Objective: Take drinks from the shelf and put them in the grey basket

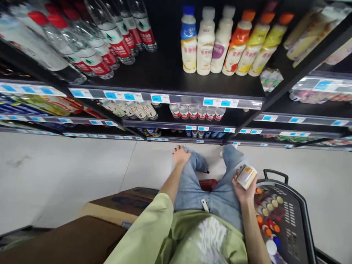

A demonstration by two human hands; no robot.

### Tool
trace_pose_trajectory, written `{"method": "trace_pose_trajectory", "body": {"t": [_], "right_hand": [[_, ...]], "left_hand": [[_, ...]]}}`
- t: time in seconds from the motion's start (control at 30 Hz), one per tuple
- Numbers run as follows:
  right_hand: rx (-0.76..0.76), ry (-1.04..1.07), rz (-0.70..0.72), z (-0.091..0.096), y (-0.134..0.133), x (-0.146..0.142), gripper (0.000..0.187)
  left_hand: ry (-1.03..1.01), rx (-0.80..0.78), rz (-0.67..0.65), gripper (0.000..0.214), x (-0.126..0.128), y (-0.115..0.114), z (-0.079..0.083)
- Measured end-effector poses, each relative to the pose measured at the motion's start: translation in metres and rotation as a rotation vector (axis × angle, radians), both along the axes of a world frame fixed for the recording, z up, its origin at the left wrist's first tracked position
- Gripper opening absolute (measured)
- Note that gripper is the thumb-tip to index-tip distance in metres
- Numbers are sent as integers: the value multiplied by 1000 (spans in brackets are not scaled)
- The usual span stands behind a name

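My right hand [242,187] is closed around a small white drink bottle [246,176] with an orange label, held above my right thigh. My left hand [180,155] rests on my left knee with its fingers curled; nothing shows in it. I sit low in front of black shop shelves. Right of my right arm stands a dark shopping basket [298,216] holding several small bottles with coloured caps.
The black shelf [165,73] ahead carries clear water bottles [104,40] at left and white and orange drink bottles [220,44] at right, with blue price tags along its edge. Lower shelves hold smaller bottles. Cardboard boxes [121,205] stand at my left on the pale floor.
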State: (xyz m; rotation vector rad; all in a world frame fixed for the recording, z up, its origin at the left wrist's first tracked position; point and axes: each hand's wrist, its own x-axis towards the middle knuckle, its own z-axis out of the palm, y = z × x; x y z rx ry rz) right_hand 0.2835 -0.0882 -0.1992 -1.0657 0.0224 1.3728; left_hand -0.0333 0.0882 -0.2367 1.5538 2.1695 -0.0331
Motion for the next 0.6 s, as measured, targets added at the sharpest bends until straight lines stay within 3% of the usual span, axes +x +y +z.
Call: {"method": "trace_pose_trajectory", "body": {"t": [0.13, 0.3, 0.6], "right_hand": [[40, 40, -81, -4, 24, 3, 61], [26, 125, -158, -1, 30, 4, 62], [47, 145, -70, 4, 27, 5, 59]], "left_hand": [[4, -9, -28, 49, -1, 3, 1], [12, -21, -19, 51, 1, 8, -3], [16, -15, -14, 53, 4, 7, 0]]}}
